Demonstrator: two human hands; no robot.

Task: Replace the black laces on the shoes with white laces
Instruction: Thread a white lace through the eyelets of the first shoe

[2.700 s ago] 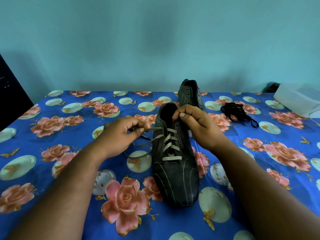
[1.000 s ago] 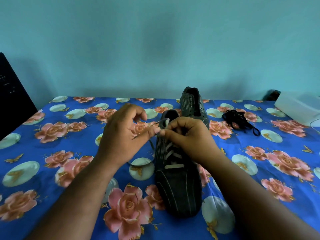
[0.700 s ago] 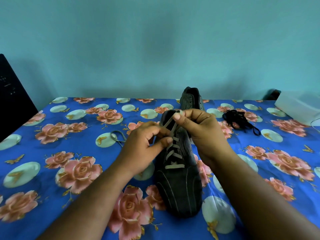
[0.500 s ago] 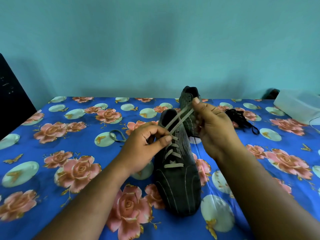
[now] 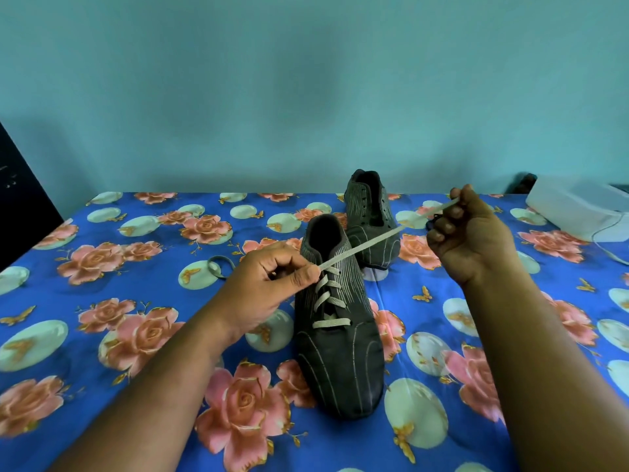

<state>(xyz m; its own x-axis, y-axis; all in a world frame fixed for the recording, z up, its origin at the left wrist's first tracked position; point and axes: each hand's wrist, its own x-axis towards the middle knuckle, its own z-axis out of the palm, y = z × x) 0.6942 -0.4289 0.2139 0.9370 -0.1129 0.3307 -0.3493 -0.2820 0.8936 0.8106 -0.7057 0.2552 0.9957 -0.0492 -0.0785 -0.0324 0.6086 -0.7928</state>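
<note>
A dark striped shoe (image 5: pixel 340 362) lies in the middle of the flowered cloth, toe towards me, with a white lace (image 5: pixel 362 245) crossed through its lower eyelets. My left hand (image 5: pixel 269 284) pinches the shoe's left edge near the upper eyelets. My right hand (image 5: pixel 468 236) grips the lace's free end and holds it taut, up and to the right. A second dark shoe (image 5: pixel 369 219) without a lace stands behind. The other lace end (image 5: pixel 218 265) loops on the cloth at the left. The black laces are mostly hidden behind my right hand.
A blue cloth with pink roses (image 5: pixel 136 335) covers the table. A white box (image 5: pixel 578 212) sits at the far right edge. A black object (image 5: pixel 20 202) stands at the left edge. The teal wall runs close behind the table.
My right hand has drawn the white lace out to the right and upward, so it now runs taut from the eyelet. My left hand has stayed at the shoe's left side.
</note>
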